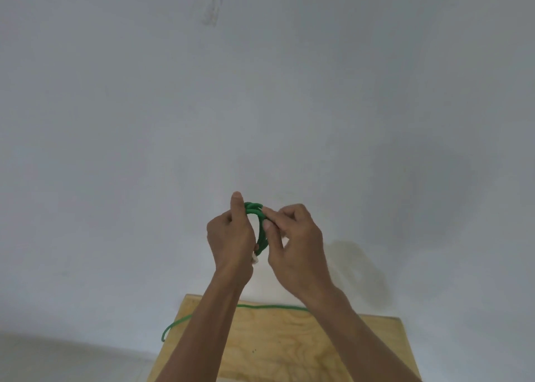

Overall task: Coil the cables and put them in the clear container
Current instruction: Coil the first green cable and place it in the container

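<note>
While both hands (pixel 262 234) grip the green cable (pixel 262 231) coil, slack overhangs the table's (pixel 289 347) left edge.

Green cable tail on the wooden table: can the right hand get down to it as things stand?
Probably yes. The loose tail lies bare on the wooden table, under the right forearm, nothing covering it. But the right hand is pinching the green cable coil with the left hand, so it must release first.

Setting: plain indoor room, type not determinable. Evidence: bare white wall (pixel 289 92) fills most of the view, with one faint grey smudge (pixel 211 2) near the top. Below, a plywood tabletop (pixel 275 352), unfinished, grain visible, stands against the wall. No fittings or equipment in view that mark it as home, lab or workshop.
</note>
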Demonstrator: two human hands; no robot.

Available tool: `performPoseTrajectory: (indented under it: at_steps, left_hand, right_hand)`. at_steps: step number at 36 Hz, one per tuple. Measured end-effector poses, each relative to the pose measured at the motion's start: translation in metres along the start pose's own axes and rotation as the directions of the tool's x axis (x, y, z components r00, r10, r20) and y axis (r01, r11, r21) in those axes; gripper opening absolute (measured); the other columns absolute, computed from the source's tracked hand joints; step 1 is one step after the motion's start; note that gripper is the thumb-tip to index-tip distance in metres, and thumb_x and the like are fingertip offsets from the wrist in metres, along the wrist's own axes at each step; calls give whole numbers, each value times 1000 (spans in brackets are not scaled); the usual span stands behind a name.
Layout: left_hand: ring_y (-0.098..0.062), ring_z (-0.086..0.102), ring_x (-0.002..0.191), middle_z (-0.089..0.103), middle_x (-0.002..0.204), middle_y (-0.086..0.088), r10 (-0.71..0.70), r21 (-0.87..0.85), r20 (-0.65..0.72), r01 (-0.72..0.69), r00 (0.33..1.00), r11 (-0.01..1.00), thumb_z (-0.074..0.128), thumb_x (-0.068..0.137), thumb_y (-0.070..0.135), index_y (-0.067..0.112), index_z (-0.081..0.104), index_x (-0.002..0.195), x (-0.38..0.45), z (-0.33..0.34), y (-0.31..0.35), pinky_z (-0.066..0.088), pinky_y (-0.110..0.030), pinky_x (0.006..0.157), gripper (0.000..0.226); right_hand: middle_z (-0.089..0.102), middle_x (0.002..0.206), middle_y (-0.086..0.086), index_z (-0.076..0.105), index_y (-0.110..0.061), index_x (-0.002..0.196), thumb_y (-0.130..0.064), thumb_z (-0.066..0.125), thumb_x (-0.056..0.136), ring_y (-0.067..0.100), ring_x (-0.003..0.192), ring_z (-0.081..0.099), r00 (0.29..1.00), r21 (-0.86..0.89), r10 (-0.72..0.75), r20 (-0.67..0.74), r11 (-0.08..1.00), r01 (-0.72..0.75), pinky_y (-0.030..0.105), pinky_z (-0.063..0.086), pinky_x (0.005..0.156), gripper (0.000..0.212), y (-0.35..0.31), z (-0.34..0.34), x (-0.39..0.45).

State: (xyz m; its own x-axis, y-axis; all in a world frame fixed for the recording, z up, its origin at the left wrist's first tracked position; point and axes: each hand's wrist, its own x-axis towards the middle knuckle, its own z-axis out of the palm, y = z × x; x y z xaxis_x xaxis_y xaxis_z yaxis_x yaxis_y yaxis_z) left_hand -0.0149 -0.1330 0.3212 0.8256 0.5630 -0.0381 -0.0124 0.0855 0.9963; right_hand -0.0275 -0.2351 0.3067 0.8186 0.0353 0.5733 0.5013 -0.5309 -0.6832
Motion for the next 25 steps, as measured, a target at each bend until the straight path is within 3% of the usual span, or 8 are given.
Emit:
performPoseTrajectory:
  at_steps: [3, 6, 9, 12, 16, 21, 25]
  left_hand:
    - [-23, 35, 48, 34, 53, -9, -29, -59, -14, 28, 999, 998, 47, 99, 52, 12, 46, 55, -1, 1, 0, 33, -26, 40, 59]
    - [-25, 39, 57, 38, 65, -13, -42, -57, -8, 41, 999, 997, 44, 100, 51, 10, 54, 64, 1, 1, 0, 35, -27, 40, 56]
    - [-24, 38, 56, 36, 63, -10, -50, -36, -24, 49, 998, 998, 41, 102, 50, 10, 50, 63, 1, 1, 1, 37, -28, 41, 57]
    - [-20, 33, 46, 32, 49, 2, -47, -27, -42, 45, 998, 999, 40, 103, 47, 13, 44, 57, -2, 0, 5, 36, -27, 42, 57]
    - [-17, 36, 39, 33, 43, 5, -57, -27, -28, 56, 998, 998, 40, 103, 44, 11, 49, 60, -4, 1, 6, 36, -27, 41, 55]
    - [-24, 39, 44, 41, 52, -2, -65, -22, -6, 65, 998, 998, 41, 103, 44, 8, 55, 64, -4, 4, 8, 36, -28, 40, 55]
    - [-21, 42, 41, 45, 36, 8, -62, -9, 34, 63, 997, 998, 41, 103, 43, 9, 58, 66, -10, 8, 12, 37, -27, 39, 53]
  right_hand:
    - [71, 86, -9, 77, -23, 96, -22, 77, 84, 5, 77, 67, 973, 192, 228, -27, 957, -219, 15, 51, 71, 12, -9, 0, 1]
    - [75, 75, -11, 79, -19, 87, -24, 84, 76, -1, 68, 68, 931, 323, 364, 18, 879, -349, 8, 50, 65, 12, -12, 0, 3]
    - [77, 78, -7, 80, -14, 93, -16, 81, 79, -1, 68, 69, 920, 353, 382, 89, 851, -388, 3, 46, 61, 14, -11, 2, 2]
    - [77, 86, -9, 79, -16, 99, -8, 76, 83, -8, 76, 69, 921, 323, 359, 153, 863, -390, 2, 47, 68, 18, -7, 2, 1]
    - [77, 81, -12, 80, -18, 91, -10, 80, 79, -7, 76, 68, 927, 298, 350, 137, 878, -375, 3, 46, 68, 15, -3, 3, 4]
    - [73, 69, -7, 75, -17, 80, -14, 86, 72, -8, 62, 64, 921, 368, 372, 119, 845, -389, 2, 43, 59, 14, 0, 2, 10]
    - [65, 87, -8, 61, -28, 85, -26, 86, 73, 3, 78, 60, 934, 280, 357, 4, 896, -344, 15, 49, 65, 28, 10, 11, 9]
